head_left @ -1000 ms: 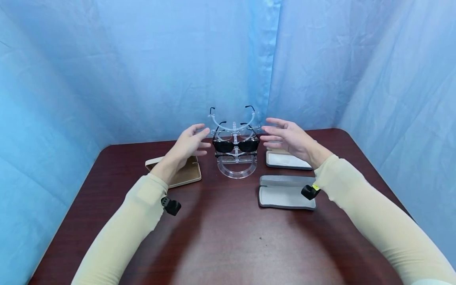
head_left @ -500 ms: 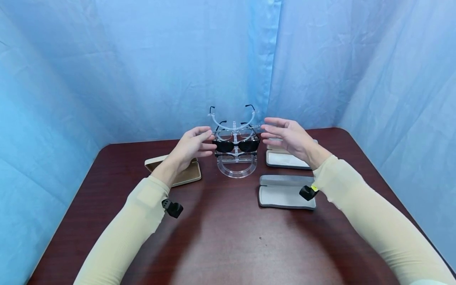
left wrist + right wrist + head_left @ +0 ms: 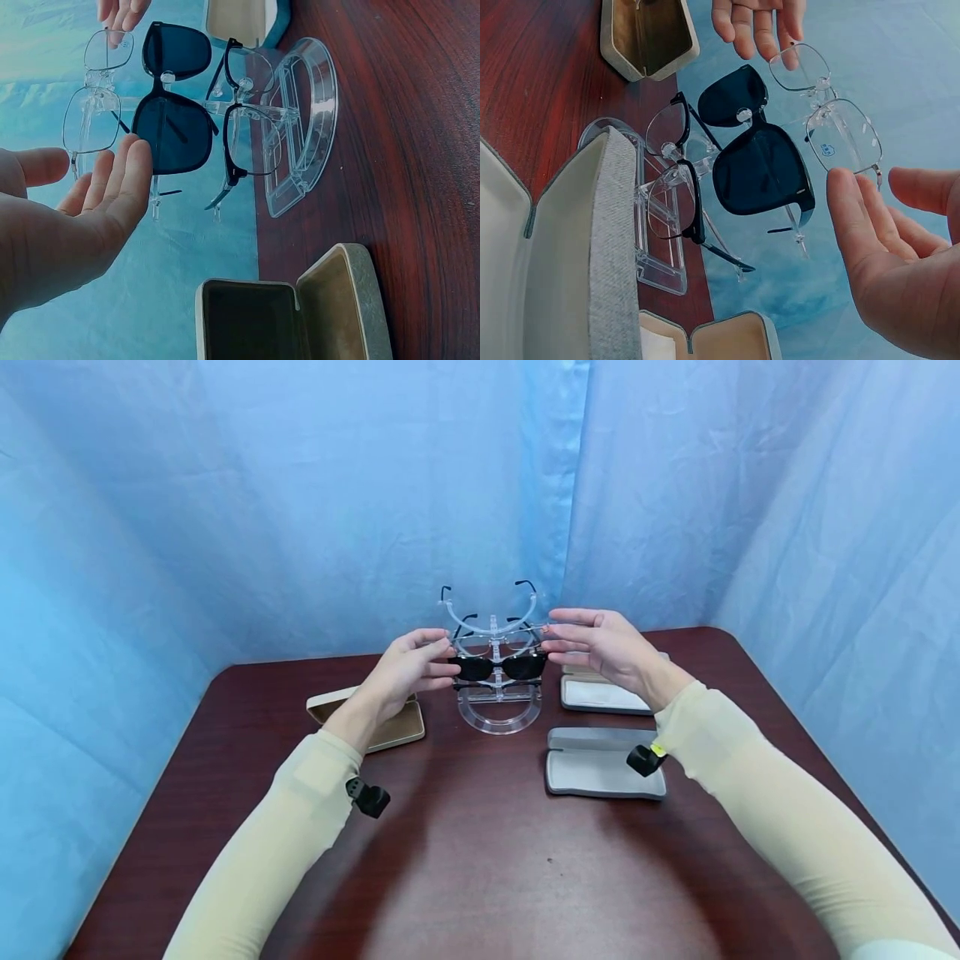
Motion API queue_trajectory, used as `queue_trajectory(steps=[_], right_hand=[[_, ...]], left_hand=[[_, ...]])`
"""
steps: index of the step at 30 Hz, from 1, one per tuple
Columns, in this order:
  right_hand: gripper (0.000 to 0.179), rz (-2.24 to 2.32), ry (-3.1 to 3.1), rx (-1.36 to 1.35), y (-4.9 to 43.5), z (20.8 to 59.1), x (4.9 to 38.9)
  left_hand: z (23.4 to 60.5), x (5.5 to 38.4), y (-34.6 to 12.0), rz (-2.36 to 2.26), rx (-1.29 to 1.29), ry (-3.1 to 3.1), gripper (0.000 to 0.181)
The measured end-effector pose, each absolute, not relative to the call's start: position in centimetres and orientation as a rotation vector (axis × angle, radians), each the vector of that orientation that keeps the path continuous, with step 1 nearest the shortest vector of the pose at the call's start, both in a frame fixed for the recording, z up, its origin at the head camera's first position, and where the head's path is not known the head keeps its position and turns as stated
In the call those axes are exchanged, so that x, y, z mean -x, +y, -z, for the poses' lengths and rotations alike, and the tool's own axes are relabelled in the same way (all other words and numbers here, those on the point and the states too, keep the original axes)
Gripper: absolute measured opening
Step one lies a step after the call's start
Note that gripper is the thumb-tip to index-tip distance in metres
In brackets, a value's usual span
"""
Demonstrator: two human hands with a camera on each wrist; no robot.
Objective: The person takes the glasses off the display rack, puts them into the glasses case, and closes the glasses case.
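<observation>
now left grip (image 3: 408, 668) and right grip (image 3: 611, 649), both unclosed, at opposite ends of wire-rimmed glasses (image 3: 836, 114)

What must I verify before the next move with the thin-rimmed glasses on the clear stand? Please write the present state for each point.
1. Stand upright on the table: ok.
2. Left fingers and right fingers at opposite sides of the thin-rimmed glasses: ok.
3. Fingers touching the thin frame: cannot tell; they are close, but contact is unclear.
4. Left fingers clear of the sunglasses below: cannot tell; they overlap the dark lens edge in view.
5. Cases open: ok; the beige case, front grey case and rear right case all stand open.
</observation>
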State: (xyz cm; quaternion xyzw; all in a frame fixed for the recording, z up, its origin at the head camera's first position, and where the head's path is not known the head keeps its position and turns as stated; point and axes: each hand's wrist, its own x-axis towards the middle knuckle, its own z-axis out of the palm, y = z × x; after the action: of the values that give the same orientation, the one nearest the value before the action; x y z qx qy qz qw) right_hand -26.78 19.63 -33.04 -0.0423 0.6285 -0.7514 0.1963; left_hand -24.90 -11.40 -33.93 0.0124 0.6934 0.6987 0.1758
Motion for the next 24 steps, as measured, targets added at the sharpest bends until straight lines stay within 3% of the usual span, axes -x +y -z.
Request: queue_trajectory(steps=[14, 24], right_hand=[[0.054, 2.142, 1.742, 0.125, 19.6, 33.4, 26.7], [0.055, 2.164, 1.816, 0.214, 19.7, 32.0, 25.0]], left_hand=[[33.8, 25.2, -10.9, -1.982, -0.022, 2.000, 0.040], [31.5, 23.5, -10.9, -1.950, -0.126, 2.092, 0.043]])
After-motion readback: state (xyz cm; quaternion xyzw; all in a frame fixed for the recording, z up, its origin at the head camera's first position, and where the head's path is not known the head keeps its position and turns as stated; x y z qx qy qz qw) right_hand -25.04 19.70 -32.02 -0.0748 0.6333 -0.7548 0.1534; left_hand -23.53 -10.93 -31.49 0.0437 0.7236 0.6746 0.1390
